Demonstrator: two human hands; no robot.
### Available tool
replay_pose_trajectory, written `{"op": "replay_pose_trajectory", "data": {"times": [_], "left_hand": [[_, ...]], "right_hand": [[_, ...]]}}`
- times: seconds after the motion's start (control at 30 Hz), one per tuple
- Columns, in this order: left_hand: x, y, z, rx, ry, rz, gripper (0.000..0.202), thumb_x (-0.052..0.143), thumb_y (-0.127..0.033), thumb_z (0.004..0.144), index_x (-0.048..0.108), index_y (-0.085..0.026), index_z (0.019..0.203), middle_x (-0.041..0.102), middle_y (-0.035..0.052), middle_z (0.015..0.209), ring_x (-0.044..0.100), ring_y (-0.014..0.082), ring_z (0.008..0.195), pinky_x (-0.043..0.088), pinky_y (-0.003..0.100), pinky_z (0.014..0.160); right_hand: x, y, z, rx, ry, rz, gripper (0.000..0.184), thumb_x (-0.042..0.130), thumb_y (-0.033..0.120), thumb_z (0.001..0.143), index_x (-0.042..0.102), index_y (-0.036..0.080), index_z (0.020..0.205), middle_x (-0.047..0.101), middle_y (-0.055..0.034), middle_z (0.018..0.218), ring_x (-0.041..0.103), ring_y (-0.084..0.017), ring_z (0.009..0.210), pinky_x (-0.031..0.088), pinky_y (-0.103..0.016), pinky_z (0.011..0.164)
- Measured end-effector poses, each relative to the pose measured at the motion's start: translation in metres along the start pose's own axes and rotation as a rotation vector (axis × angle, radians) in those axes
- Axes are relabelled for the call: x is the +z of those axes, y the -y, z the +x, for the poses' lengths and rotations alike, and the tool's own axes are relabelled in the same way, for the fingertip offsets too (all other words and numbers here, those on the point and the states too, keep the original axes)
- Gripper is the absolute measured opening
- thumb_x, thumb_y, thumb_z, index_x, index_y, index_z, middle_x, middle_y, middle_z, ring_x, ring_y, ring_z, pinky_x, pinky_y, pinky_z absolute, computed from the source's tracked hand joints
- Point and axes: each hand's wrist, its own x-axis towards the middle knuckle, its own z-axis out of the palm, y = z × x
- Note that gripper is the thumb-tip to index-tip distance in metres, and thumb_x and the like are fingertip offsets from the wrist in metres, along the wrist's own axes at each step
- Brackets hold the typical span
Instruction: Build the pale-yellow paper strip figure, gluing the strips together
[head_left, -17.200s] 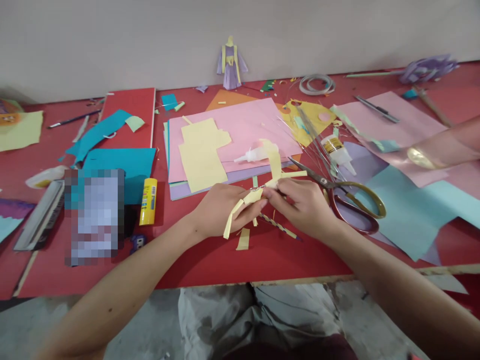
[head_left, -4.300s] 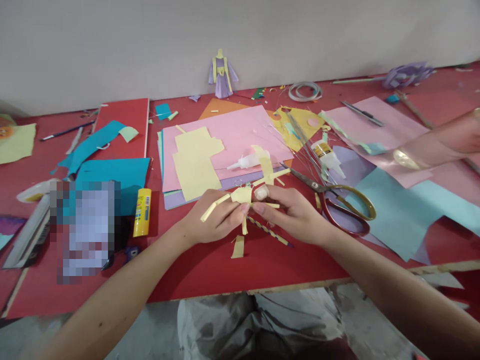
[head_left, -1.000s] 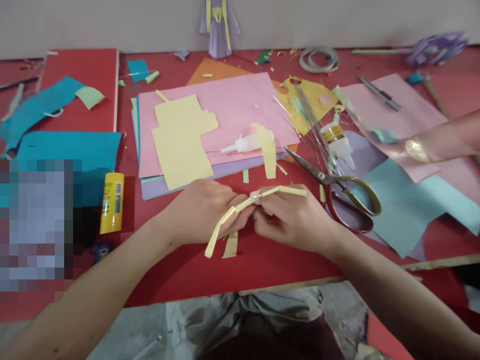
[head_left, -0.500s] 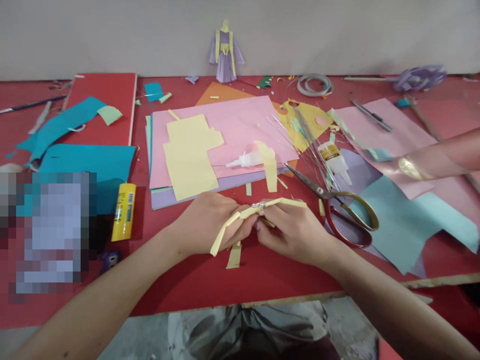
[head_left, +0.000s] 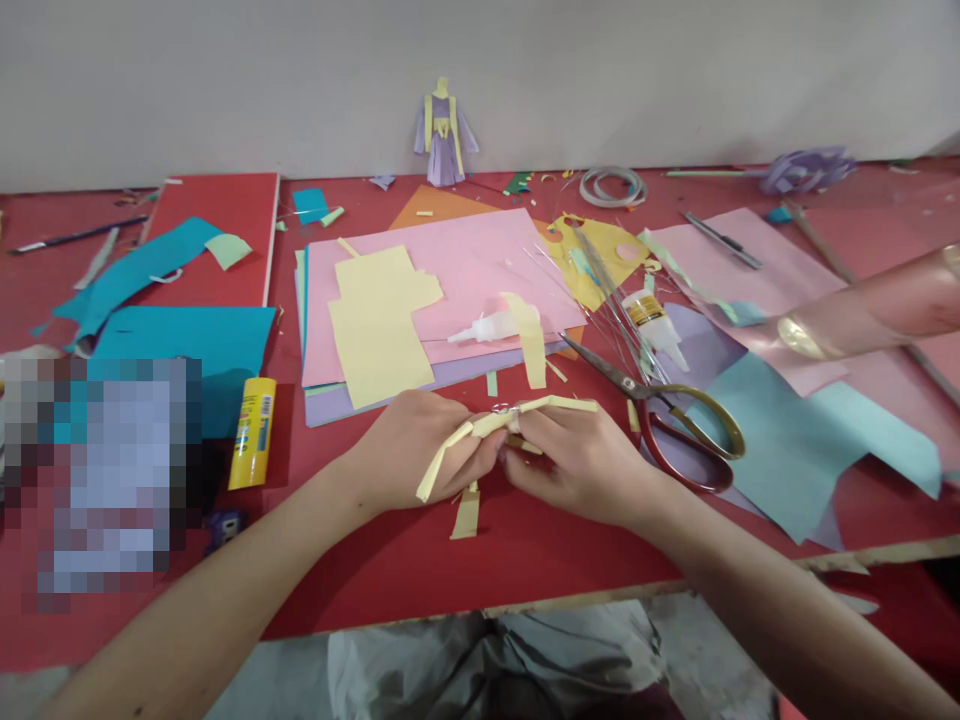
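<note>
Near the table's front edge, my left hand (head_left: 424,445) and my right hand (head_left: 574,455) meet with fingers closed on a folded pale-yellow paper strip (head_left: 487,427). One end of the strip slants down over my left hand; another lies across the top of my right hand. A small shiny loop (head_left: 504,409) shows at the strip's middle; its kind is unclear. Below my fingers is a loose yellow paper piece (head_left: 466,512). To the right of my right hand lie scissors (head_left: 667,400) with red and gold-coloured handles. My fingertips partly hide each other.
Stacked paper sheets (head_left: 319,300) lie ahead, with a white glue bottle (head_left: 487,328) on top. A glue stick (head_left: 253,433) is at left. Thin wires (head_left: 611,285) and another glue bottle (head_left: 655,325) lie right. A paper doll (head_left: 444,135) leans on the wall. Another person's forearm (head_left: 877,300) reaches in from the right.
The view has tilted up slightly and shifted a little. Both hands keep their grip on the yellow strip, with only a slight change in the fingers.
</note>
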Motion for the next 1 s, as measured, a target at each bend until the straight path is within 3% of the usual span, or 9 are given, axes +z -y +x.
{"op": "replay_pose_trajectory", "data": {"times": [0.63, 1.0], "left_hand": [[0.0041, 0.0033, -0.0022, 0.04, 0.002, 0.039, 0.036, 0.039, -0.023, 0.094, 0.058, -0.015, 0.065, 0.051, -0.0012, 0.049, 0.043, 0.0103, 0.043, 0.023, 0.027, 0.046], [-0.0027, 0.0006, 0.0005, 0.0, -0.04, 0.019, 0.042, 0.033, -0.026, 0.098, 0.05, -0.015, 0.061, 0.047, -0.0021, 0.048, 0.039, 0.0084, 0.043, 0.027, 0.025, 0.048]], "right_hand": [[0.0006, -0.0046, 0.0022, -0.03, -0.001, -0.012, 0.014, 0.049, 0.017, 0.081, 0.051, 0.018, 0.067, 0.055, 0.0005, 0.058, 0.045, -0.011, 0.053, 0.029, -0.023, 0.049], [-0.0032, -0.0062, 0.0028, -0.046, -0.07, 0.003, 0.009, 0.054, 0.023, 0.088, 0.056, 0.017, 0.081, 0.063, -0.0007, 0.067, 0.054, -0.011, 0.058, 0.037, -0.023, 0.055]]}}
